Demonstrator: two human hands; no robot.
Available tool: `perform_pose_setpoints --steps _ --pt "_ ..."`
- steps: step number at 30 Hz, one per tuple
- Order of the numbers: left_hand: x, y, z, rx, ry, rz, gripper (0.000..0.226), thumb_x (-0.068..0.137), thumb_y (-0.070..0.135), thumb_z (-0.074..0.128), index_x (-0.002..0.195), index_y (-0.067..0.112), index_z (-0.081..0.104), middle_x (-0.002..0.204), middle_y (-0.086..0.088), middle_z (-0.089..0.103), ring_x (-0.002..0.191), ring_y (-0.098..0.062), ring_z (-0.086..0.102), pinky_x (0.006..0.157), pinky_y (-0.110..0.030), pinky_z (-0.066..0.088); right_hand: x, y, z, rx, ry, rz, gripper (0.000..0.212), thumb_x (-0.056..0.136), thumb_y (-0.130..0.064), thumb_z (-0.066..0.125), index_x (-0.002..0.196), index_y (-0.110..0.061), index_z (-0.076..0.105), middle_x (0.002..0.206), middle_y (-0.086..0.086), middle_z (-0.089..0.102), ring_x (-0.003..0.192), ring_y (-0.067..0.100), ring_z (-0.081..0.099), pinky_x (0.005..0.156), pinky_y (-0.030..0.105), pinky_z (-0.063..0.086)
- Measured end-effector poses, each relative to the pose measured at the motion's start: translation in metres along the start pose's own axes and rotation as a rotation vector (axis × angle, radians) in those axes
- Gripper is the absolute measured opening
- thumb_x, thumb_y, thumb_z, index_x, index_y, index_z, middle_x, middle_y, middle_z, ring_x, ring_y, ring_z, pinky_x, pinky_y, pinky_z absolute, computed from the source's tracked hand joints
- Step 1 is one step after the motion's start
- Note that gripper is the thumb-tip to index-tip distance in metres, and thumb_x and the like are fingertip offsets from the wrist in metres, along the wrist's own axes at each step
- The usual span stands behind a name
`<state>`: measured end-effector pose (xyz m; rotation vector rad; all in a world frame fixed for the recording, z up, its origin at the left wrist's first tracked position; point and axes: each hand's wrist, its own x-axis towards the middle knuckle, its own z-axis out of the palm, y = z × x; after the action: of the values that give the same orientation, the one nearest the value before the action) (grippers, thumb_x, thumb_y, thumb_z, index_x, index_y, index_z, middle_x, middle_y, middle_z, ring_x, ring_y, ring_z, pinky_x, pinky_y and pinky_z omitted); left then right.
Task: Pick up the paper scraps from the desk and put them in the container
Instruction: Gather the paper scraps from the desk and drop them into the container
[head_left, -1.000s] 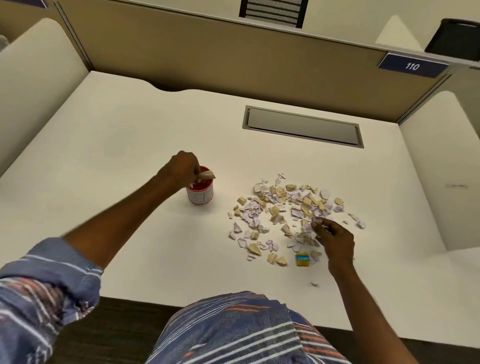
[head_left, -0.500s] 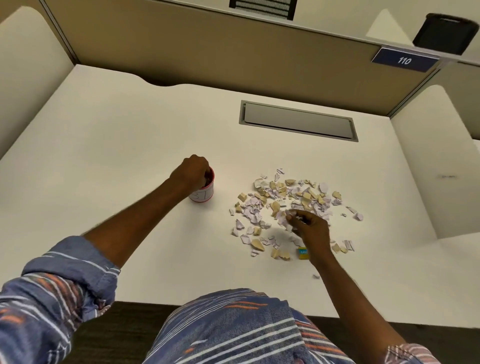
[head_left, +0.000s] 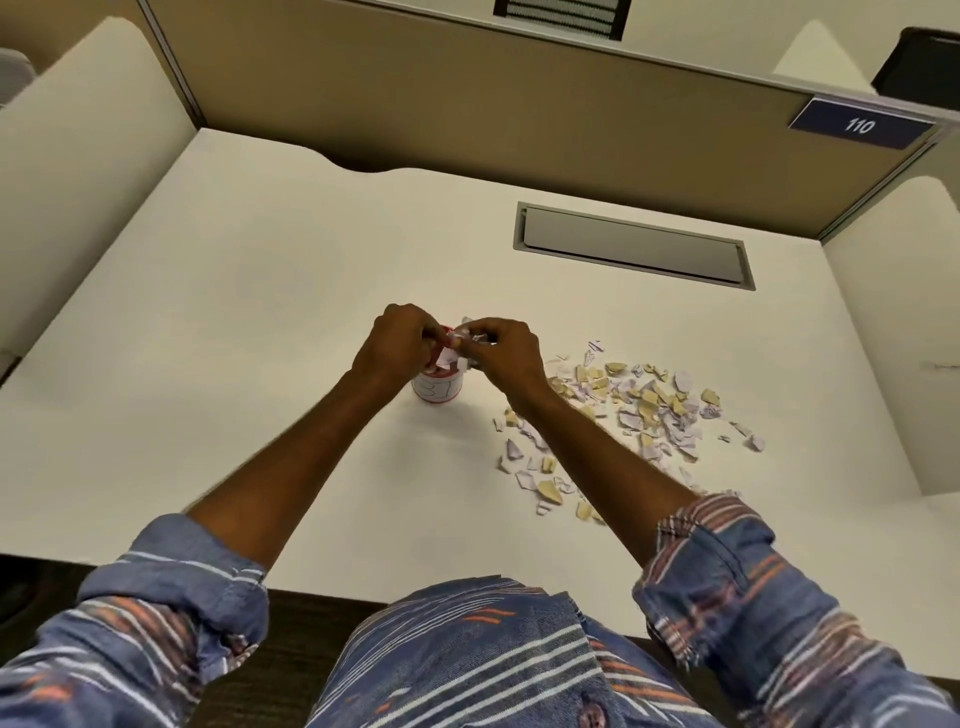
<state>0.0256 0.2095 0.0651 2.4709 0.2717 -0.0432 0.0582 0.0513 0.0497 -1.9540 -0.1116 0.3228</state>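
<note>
A small red-rimmed white container (head_left: 438, 388) stands on the white desk (head_left: 260, 364). My left hand (head_left: 395, 340) is curled around its rim on the left side. My right hand (head_left: 506, 351) hovers just over the container's right side and pinches pale paper scraps (head_left: 470, 339); one white scrap sits at the opening. A spread of purple, white and tan paper scraps (head_left: 641, 410) lies on the desk to the right of the container, partly hidden by my right forearm.
A grey recessed cable flap (head_left: 631, 249) sits in the desk behind the scraps. Tan partition walls enclose the desk at the back and both sides. A blue "110" sign (head_left: 860, 124) hangs at the top right. My striped shirt fills the bottom.
My right hand left the scrap pile and moved left to the container, carrying scraps. My left hand stayed at the container's rim. The camera tilted and shifted.
</note>
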Motion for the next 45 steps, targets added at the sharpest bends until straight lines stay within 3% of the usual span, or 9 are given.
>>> perform_pose_setpoints --steps 6,11,14,23,26,30,34,40,45 --pt "-0.004 -0.016 -0.004 -0.018 0.116 0.021 0.018 0.087 0.008 0.062 0.097 0.009 0.078 0.091 -0.011 0.075 0.088 -0.026 0.069 0.078 -0.034 0.056 0.008 -0.023 0.017 -0.162 -0.051 -0.046 0.019 0.087 -0.018 0.074 0.105 -0.012 0.078 0.112 0.006 0.074 0.1 0.014 0.065 0.079 0.022 0.052" --pt "-0.002 -0.019 -0.006 -0.025 0.162 0.026 0.03 0.089 0.003 0.055 0.11 0.01 0.075 0.107 -0.01 0.074 0.102 -0.025 0.068 0.088 -0.032 0.054 0.008 -0.029 0.022 -0.247 -0.116 -0.058 0.029 0.086 -0.006 0.063 0.111 -0.011 0.076 0.114 0.006 0.074 0.106 0.018 0.067 0.092 0.032 0.056" --pt "0.0 -0.02 -0.006 -0.047 0.123 0.048 0.031 0.085 0.003 0.054 0.102 0.015 0.078 0.094 -0.007 0.077 0.089 -0.022 0.07 0.077 -0.029 0.055 0.009 -0.028 0.022 -0.271 -0.137 -0.068 0.032 0.08 -0.002 0.065 0.11 -0.01 0.076 0.111 0.007 0.075 0.105 0.02 0.068 0.092 0.035 0.056" --pt "-0.015 0.002 0.019 -0.169 0.064 0.191 0.023 0.09 0.012 0.061 0.106 0.016 0.077 0.103 -0.001 0.075 0.096 -0.013 0.067 0.088 -0.026 0.052 -0.013 0.018 -0.038 -0.3 0.098 -0.236 0.011 0.087 -0.01 0.073 0.095 -0.017 0.076 0.088 -0.009 0.075 0.081 -0.003 0.068 0.077 0.012 0.053" --pt "-0.035 0.018 0.055 -0.23 -0.112 0.292 0.025 0.091 0.018 0.065 0.114 0.015 0.072 0.107 -0.002 0.073 0.093 -0.01 0.066 0.087 -0.024 0.051 -0.037 0.075 -0.089 -0.441 0.174 -0.154 0.012 0.09 -0.02 0.073 0.101 -0.018 0.075 0.096 -0.006 0.075 0.088 0.0 0.069 0.084 0.023 0.057" --pt "-0.052 0.03 0.112 0.041 -0.461 0.278 0.079 0.082 0.04 0.074 0.15 0.023 0.035 0.155 -0.008 0.034 0.141 -0.027 0.032 0.114 -0.041 0.034 -0.066 0.15 -0.147 -0.718 0.105 -0.013 0.048 0.093 -0.037 0.069 0.135 -0.015 0.061 0.137 0.011 0.061 0.127 0.029 0.057 0.105 0.042 0.047" --pt "-0.064 0.041 0.148 0.277 -0.578 0.177 0.101 0.077 0.042 0.078 0.155 0.029 0.015 0.163 -0.011 -0.002 0.149 -0.034 0.005 0.112 -0.055 0.032 -0.076 0.185 -0.163 -0.808 -0.093 0.063 0.076 0.092 -0.041 0.069 0.155 -0.019 0.035 0.159 0.019 0.032 0.147 0.036 0.031 0.116 0.047 0.033" --pt "-0.07 0.041 0.165 0.219 -0.417 0.192 0.071 0.089 0.013 0.067 0.149 0.03 0.033 0.161 -0.008 0.014 0.146 -0.033 0.017 0.104 -0.043 0.04 -0.08 0.195 -0.133 -0.93 -0.038 -0.149 0.052 0.096 -0.01 0.062 0.146 -0.015 0.05 0.149 0.022 0.047 0.133 0.043 0.047 0.104 0.048 0.048" --pt "-0.068 0.053 0.165 0.207 -0.307 0.234 0.088 0.089 0.026 0.068 0.152 0.044 0.009 0.164 -0.001 0.001 0.139 -0.033 0.028 0.089 -0.044 0.049 -0.083 0.189 -0.132 -0.958 0.006 -0.268 0.038 0.085 0.003 0.068 0.12 -0.014 0.069 0.123 0.011 0.066 0.103 0.033 0.064 0.075 0.039 0.058"
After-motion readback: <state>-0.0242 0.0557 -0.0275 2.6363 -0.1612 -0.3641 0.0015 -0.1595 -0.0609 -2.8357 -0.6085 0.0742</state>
